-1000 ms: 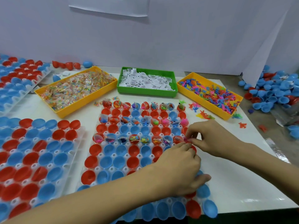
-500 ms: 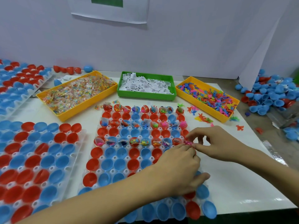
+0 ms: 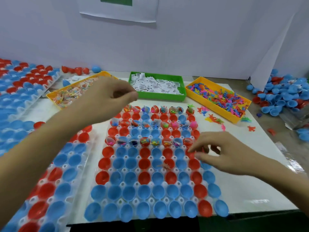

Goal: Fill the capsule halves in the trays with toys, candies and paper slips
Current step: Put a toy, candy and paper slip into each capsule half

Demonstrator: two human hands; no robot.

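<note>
A white table (image 3: pixel 250 190) holds a clear tray (image 3: pixel 151 200) of red and blue capsule halves (image 3: pixel 145 177), the far rows filled. The left hand (image 3: pixel 107 99), fingers curled with tips pinched together, hovers above the candy bin (image 3: pixel 55 97); whether it holds anything cannot be told. The right hand (image 3: pixel 222 154), fingers loosely spread, hovers over the tray's right edge.

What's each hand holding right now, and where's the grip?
Cannot tell. Left hand, curled and blurred, is raised near the candy tray. Right hand hovers over the capsule tray, nothing clearly pinched.

Above the central capsule tray (image 3: pixel 107 171), the left hand (image 3: pixel 107 97) hovers curled, apparently empty; the right hand (image 3: pixel 224 156) pinches at its right edge.
</note>
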